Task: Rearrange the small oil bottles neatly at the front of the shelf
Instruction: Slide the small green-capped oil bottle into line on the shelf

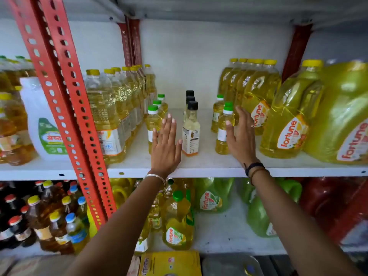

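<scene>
Here: left hand (165, 145) flat, fingers spread, gripping nothing, beside front green-capped small bottle (153, 126) of left row. Right hand (240, 136) open, fingers loosely spread, against front green-capped bottle (224, 129) of right row. Black-capped bottles (191, 134) in file between hands, near front of white shelf (209, 168). Large jugs (286, 124) just right.

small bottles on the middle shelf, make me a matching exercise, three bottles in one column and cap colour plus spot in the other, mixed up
Column 1
1. front bottle of the left row
2. front bottle of the middle row
3. front bottle of the right row

Column 2
A. black cap, standing free between the two hands
B. green cap, beside the left hand
C. green cap, against the right hand

Pairs: 1-B, 2-A, 3-C
</scene>
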{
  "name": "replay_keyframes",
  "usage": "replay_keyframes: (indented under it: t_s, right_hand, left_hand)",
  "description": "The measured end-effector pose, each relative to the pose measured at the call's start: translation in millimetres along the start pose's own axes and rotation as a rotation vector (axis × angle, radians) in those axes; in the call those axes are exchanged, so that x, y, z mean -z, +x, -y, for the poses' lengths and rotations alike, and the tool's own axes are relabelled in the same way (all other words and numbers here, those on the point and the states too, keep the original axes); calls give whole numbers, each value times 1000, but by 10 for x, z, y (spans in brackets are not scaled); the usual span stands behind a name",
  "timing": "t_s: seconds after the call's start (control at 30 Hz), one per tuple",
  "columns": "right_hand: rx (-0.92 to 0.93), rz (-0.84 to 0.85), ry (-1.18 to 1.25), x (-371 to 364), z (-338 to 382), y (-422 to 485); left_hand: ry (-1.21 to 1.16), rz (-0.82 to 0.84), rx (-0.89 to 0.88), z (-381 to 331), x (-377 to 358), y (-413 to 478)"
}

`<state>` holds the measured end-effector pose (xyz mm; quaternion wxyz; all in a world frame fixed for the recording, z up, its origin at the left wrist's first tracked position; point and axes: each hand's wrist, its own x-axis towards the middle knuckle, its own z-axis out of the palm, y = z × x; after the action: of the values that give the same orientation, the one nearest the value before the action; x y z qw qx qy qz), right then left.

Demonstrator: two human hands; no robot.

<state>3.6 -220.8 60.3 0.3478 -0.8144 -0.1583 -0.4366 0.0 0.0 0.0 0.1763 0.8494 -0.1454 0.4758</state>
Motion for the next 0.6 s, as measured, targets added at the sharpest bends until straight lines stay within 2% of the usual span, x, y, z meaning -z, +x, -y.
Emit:
replay_keyframes:
  t_s: [0.1, 0.2, 0.37, 0.6]
  right_hand:
    - [-141, 54, 144, 14, -94, 144]
    - [-304, 193, 316, 8, -122, 274]
    - [-363, 260, 331, -15, -251, 404]
    - [-395, 211, 243, 13, -327, 545]
  left_hand:
    - [16, 16, 45, 10, -7, -26]
    - [10, 38, 59, 10, -24, -41]
    - [36, 43, 45, 16, -43, -57]
    - [48, 72, 61, -7, -22, -55]
